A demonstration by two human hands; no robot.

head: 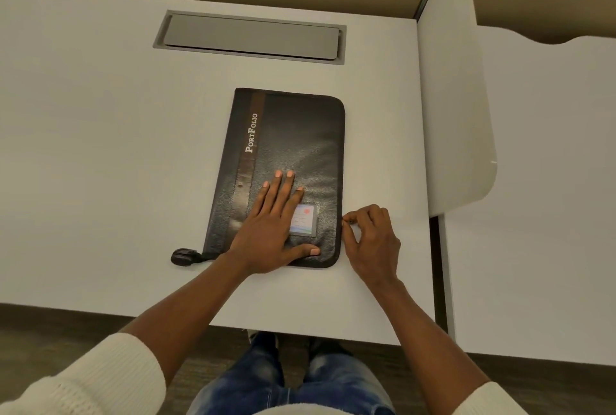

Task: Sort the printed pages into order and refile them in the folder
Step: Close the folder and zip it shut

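The folder point(300, 141) lies shut and flat on the white desk point(100, 148), about midway across it and nearer the front edge than the back, with its long sides running front to back. It is black and grainy, with a brown stripe point(248, 161) down its left side and the word "PortFolio" point(251, 132) in white beside the stripe. A small clear label pocket point(305, 221) with a card in it sits low on the cover, towards the right. From the folder's front left corner a short black strap point(183, 256) curls out onto the desk.

The left hand point(270, 231) rests palm down on the front half of the cover, fingers straight and a little spread, thumb stretched along the front edge; it holds nothing, only presses, and it partly covers the label pocket. The right hand point(373, 238) is at the folder's right edge near the front corner, fingers curled, thumb and forefinger pinching a small dark thing there, which looks like the zip pull point(349, 222); it is too small to see well.

Towards the back edge of the desk a long grey hatch point(253, 35) is set into the top. A white divider panel point(453, 114) stands along the desk's right edge. Cream sleeves point(100, 378) are pushed up the forearms, and blue jeans point(266, 388) show below the front edge.
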